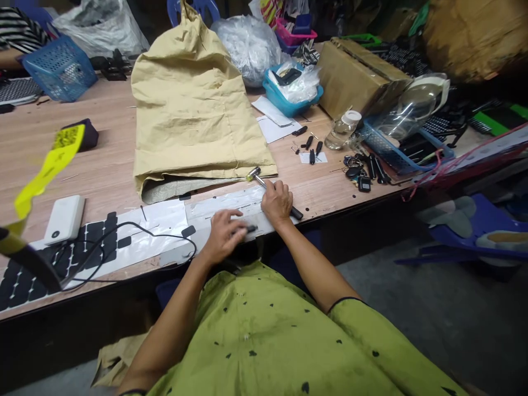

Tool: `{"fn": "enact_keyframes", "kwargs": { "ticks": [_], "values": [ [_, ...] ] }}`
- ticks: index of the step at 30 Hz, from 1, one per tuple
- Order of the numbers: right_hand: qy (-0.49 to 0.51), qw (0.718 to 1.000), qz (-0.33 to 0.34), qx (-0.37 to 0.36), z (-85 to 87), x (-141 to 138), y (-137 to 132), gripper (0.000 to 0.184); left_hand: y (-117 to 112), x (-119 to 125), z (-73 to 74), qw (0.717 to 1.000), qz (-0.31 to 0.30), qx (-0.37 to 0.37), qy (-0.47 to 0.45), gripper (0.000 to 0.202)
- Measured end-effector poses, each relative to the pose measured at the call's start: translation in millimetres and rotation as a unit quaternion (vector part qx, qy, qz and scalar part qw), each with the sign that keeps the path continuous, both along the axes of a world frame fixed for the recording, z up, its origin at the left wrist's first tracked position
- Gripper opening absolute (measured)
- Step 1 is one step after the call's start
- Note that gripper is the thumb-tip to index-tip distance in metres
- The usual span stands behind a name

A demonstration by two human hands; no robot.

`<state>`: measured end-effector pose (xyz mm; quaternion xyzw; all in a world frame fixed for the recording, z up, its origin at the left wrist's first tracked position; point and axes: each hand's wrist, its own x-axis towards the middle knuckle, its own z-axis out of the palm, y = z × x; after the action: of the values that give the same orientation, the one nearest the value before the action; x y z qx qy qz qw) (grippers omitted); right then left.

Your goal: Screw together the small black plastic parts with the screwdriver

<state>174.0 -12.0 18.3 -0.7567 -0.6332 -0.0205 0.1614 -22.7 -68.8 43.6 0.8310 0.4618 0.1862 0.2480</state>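
Note:
My right hand [277,201] is closed around the black handle of a small hammer [259,178], whose yellow-and-metal head points up and away, just in front of a tan cloth sack. My left hand [225,232] rests near the table's front edge with its fingers curled on a small dark object [249,228] that I cannot name. Both hands lie over a long grey-white strip [225,208] on the wooden table [103,165].
A tan cloth sack [193,104] lies behind the hammer. A white power bank [65,218], black cable and dark panel [25,280] sit at left. Blue baskets [60,67], a cardboard box [355,77], a clear bottle [342,130] and small tools [309,144] crowd the back and right.

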Motion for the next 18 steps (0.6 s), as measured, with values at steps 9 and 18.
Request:
{"fn": "enact_keyframes", "kwargs": {
  "ticks": [9, 18],
  "values": [
    [0.02, 1.0, 0.007, 0.002, 0.2, -2.6, 3.2, 0.04, -80.1, -8.2, -40.4, 0.972, 0.05, -0.226, -0.035, 0.041],
    [0.038, 0.999, 0.019, 0.004, 1.2, -6.2, 2.7, 0.041, -54.2, 8.0, -69.6, 0.92, 0.246, -0.225, 0.205, 0.03]
  ]
}}
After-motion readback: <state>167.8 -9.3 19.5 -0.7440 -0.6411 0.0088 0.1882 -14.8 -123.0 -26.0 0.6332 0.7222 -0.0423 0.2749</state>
